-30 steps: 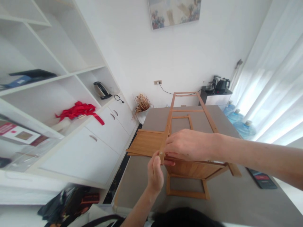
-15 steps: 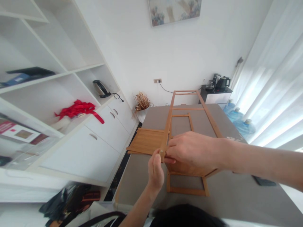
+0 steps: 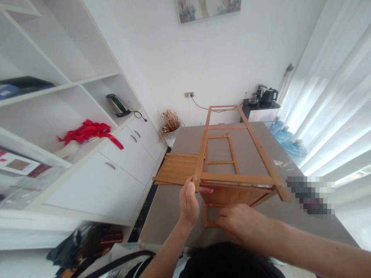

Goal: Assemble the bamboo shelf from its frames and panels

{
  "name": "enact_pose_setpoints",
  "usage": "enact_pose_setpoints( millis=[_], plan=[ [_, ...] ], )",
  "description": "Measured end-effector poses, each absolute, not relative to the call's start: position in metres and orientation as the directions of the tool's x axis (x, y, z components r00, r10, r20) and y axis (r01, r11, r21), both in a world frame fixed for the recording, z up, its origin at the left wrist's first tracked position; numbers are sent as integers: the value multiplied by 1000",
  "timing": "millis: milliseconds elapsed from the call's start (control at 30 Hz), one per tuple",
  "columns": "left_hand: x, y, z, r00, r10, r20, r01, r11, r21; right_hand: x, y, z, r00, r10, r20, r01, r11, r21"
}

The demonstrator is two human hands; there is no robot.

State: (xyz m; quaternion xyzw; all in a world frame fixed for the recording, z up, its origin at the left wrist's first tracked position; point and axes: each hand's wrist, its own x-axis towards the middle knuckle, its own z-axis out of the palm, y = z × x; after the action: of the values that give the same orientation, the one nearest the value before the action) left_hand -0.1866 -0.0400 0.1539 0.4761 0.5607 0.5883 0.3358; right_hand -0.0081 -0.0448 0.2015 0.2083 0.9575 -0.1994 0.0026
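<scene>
A bamboo folding rack frame (image 3: 232,146) stands on the grey table (image 3: 179,208), with a slatted shelf panel (image 3: 176,173) hanging out to its left. My left hand (image 3: 189,202) is closed around the near lower end of the frame's left rail. My right hand (image 3: 237,224) is low in front of me, fingers curled at the rack's bottom front crossbar (image 3: 209,223). Whether it grips the bar or only touches it is unclear.
White shelves and cabinets (image 3: 116,170) run along the left, with a kettle (image 3: 114,104) and red ribbon (image 3: 87,131). A side table with a tea set (image 3: 262,100) and water bottles (image 3: 290,144) stand at the back right. Curtains hang on the right.
My right hand left the top of the frame's near crossbar and dropped down to the bottom front bar. The left hand stayed on the rail; the view shifted slightly.
</scene>
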Motion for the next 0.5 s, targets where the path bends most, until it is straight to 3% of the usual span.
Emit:
enact_pose_setpoints(
  millis=[67, 233, 500],
  plan=[
    [-187, -40, 153, -321, 928, 190, 142, -151, 978, -8, -36, 153, -886, 439, -146, 455, 769, -450],
    [-189, -42, 150, -317, 925, 209, 166, -163, 973, -9, -23, 48, -832, 486, -268, 553, 684, -477],
    [-187, -40, 150, -321, 925, 205, 164, -159, 973, -14, -38, -27, -827, 429, -363, 560, 682, -471]
  ],
)
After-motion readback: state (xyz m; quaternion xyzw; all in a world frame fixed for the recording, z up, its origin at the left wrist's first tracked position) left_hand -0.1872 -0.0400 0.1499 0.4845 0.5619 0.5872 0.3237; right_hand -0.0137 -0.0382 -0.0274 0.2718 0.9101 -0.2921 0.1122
